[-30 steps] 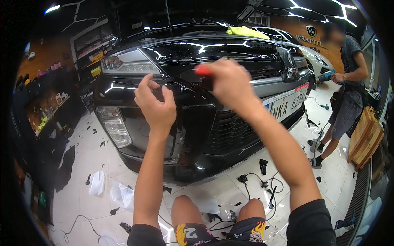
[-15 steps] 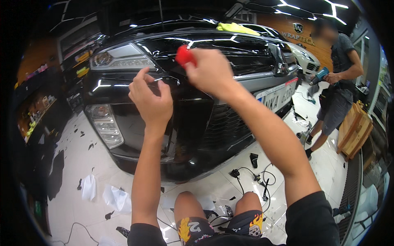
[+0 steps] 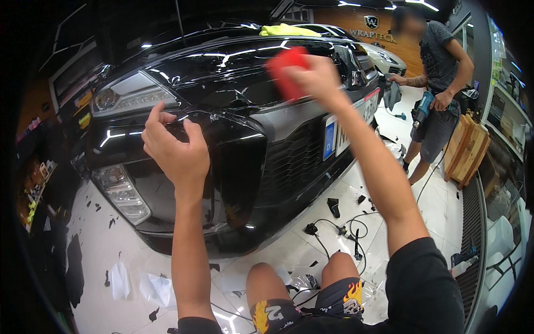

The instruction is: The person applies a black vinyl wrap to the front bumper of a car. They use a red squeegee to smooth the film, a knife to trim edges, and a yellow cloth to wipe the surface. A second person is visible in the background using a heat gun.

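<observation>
My right hand point(image 3: 321, 83) is closed on a red tool point(image 3: 286, 72), fingers and thumb gripping its right end; both are blurred. The tool sticks out to the left of my knuckles, in front of the upper front of the black car point(image 3: 239, 172), above the grille point(image 3: 295, 161) and left of the plate point(image 3: 346, 131). I can't tell whether it touches the surface.

My left hand point(image 3: 181, 150) is raised by the car's left front corner, just below the inner end of the headlight point(image 3: 133, 96) and above the lower lamp point(image 3: 121, 195). Its fingers are curled, with a gap between them and the thumb; whether they touch the panel or hold something thin, I can't tell.

A yellow cloth point(image 3: 289, 30) lies along the car's top edge, beyond the tool. To my right, a co-worker point(image 3: 439, 61) holds a heat gun point(image 3: 424, 108).
</observation>
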Tool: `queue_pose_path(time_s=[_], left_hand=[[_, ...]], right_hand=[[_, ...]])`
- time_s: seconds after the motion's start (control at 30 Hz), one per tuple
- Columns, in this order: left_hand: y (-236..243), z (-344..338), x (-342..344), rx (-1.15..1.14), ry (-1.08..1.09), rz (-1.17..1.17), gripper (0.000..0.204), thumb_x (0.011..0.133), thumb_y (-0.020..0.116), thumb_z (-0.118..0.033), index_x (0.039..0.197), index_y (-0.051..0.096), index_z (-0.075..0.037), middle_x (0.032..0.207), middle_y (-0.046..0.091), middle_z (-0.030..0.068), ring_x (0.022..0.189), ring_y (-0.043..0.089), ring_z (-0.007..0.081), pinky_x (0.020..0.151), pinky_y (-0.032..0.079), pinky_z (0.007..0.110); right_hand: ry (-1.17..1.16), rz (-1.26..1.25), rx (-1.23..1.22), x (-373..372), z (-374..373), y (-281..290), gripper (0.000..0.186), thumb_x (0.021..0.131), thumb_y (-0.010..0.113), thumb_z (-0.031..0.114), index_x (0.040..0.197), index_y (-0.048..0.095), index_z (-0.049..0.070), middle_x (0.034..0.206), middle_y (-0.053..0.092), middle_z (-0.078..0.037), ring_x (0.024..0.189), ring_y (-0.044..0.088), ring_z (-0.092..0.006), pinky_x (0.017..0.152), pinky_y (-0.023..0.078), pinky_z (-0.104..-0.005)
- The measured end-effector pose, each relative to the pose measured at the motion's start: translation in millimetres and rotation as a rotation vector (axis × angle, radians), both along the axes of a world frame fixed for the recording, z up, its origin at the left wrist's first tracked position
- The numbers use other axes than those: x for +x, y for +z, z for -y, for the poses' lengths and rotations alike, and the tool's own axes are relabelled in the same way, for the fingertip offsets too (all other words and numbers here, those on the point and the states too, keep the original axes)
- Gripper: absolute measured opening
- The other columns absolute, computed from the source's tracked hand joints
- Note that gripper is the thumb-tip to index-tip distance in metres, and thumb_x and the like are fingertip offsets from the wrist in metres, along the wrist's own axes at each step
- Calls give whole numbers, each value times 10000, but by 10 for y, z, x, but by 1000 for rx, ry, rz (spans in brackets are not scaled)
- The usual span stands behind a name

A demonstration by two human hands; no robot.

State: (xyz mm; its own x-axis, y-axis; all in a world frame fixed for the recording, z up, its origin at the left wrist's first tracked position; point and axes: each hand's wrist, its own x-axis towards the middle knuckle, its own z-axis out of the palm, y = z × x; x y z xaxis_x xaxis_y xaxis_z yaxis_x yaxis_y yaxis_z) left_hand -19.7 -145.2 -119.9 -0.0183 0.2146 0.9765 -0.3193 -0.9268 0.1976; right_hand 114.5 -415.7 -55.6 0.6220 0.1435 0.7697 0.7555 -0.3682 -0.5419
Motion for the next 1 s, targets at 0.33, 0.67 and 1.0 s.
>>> queue_pose_path(time_s=[0.33, 0.67, 1.0], left_hand=[[-2, 16, 17, -8, 55, 9, 517, 929, 690, -89, 1419, 535, -34, 1114, 619, 113, 1107, 548, 289, 1036, 407, 431], [71, 11, -92, 55, 33, -190, 338, 978, 644, -19, 1297, 542, 26, 1134, 543, 129, 1041, 503, 244, 963, 409, 372], [446, -180, -1180, -154, -159, -812, 461, 898, 637, 10, 1337, 497, 28, 1260, 517, 179, 1213, 499, 310, 1092, 371, 407]], right_hand=[[17, 315, -104, -298, -597, 20, 334, 878, 717, 324, 952, 779, 4, 778, 749, -147, 700, 708, -224, 696, 560, -401], [96, -168, 313, -410, 1239, 331, 280, 991, 728, 217, 1122, 726, -31, 980, 767, -74, 821, 703, -112, 734, 564, -285], [543, 175, -54, -2139, 254, 2247, 176, 771, 767, 88, 942, 772, 49, 983, 736, -149, 850, 740, -245, 636, 578, -281]])
